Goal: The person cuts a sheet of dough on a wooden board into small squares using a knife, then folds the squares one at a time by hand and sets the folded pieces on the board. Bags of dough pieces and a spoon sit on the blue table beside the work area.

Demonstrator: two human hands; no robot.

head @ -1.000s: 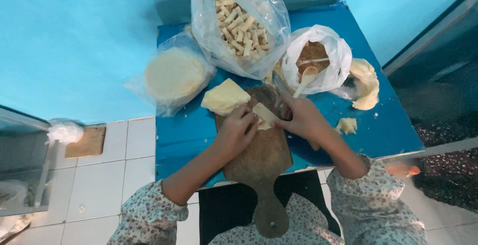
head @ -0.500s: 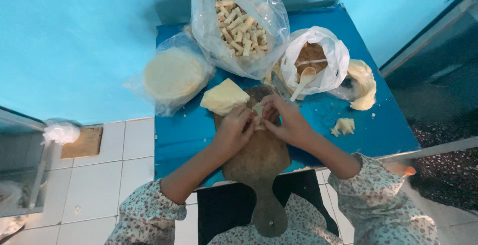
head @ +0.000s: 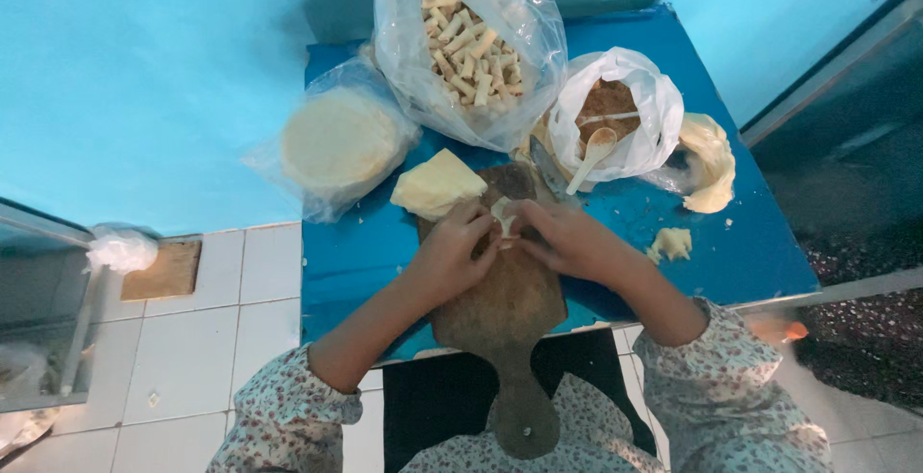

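A brown wooden paddle board (head: 505,324) lies on a small blue table (head: 356,252), its handle pointing toward me. My left hand (head: 452,254) and my right hand (head: 567,240) meet over the board's far end, fingertips pinching a small pale piece of dough (head: 503,213) between them. A stack of pale square dough sheets (head: 437,185) rests at the board's far left corner, just beyond my left hand.
At the back stand a clear bag of rolled pastry sticks (head: 466,40), a bag of round flat wrappers (head: 336,141) and a white bag of brown filling (head: 611,117) with a spoon (head: 591,154). Dough scraps (head: 671,242) lie right. White floor tiles lie left.
Both hands have drawn closer together over the board's far end, and the dough piece is now smaller and folded between the fingertips. The right hand shifted slightly left.
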